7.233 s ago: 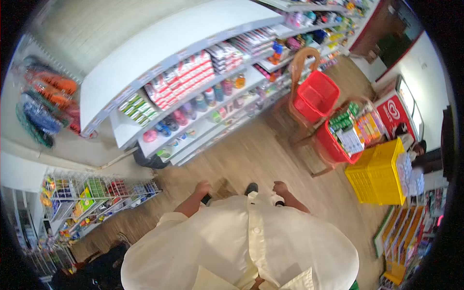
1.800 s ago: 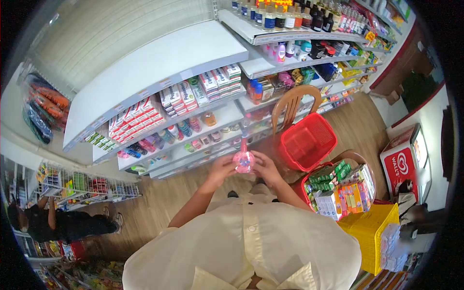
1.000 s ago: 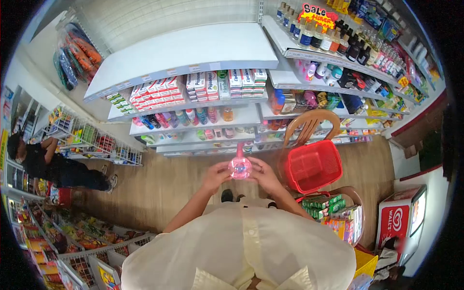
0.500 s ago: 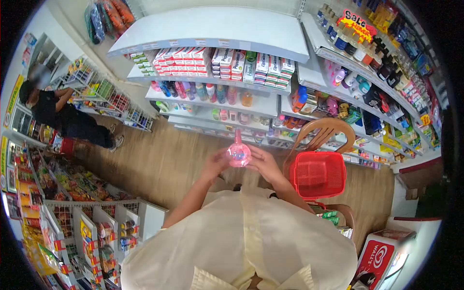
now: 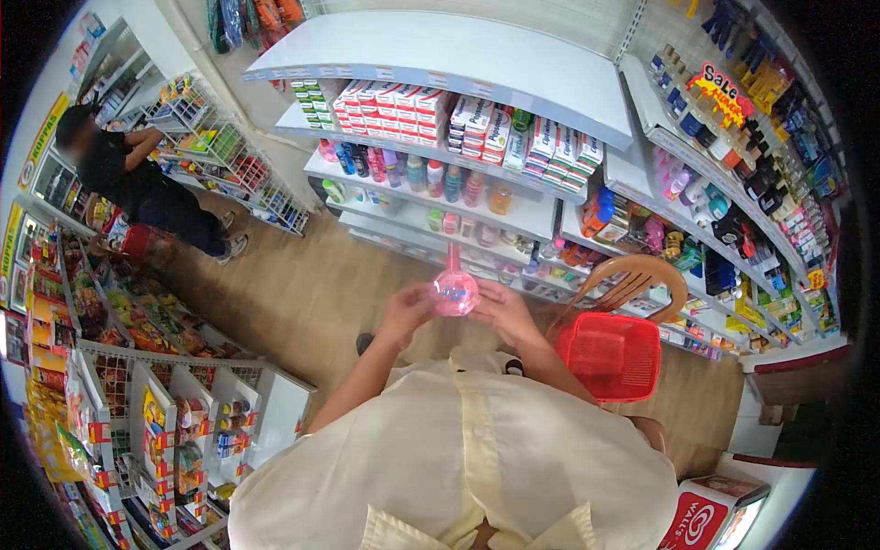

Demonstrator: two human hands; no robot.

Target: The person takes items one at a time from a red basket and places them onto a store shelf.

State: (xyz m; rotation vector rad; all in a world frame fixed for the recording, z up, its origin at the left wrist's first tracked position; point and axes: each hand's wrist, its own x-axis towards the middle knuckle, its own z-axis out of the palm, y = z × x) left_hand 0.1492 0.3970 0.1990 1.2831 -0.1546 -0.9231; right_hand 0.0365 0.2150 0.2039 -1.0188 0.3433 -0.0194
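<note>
Between my two hands is a round pink bottle (image 5: 456, 293) with a narrow pink neck, held upright in front of my chest. My left hand (image 5: 409, 312) grips its left side. On the right side, the fingers of my right hand (image 5: 504, 308) press against it. Beyond the bottle, white shelves (image 5: 394, 218) carry coloured bottles, with boxes of toothpaste (image 5: 390, 112) on a higher level. The fingertips behind the bottle are partly hidden.
A red basket (image 5: 609, 357) rests by a brown chair (image 5: 642, 275) on my right. Snack racks (image 5: 188, 403) stand at the left. A person (image 5: 137, 179) in dark clothes stands at the far left. A red freezer (image 5: 701, 522) is at the lower right.
The shelves, chair and basket have shifted right and slightly down in view. A dark shoe now shows on the floor left of my hands. Both hands still hold the bottle.
</note>
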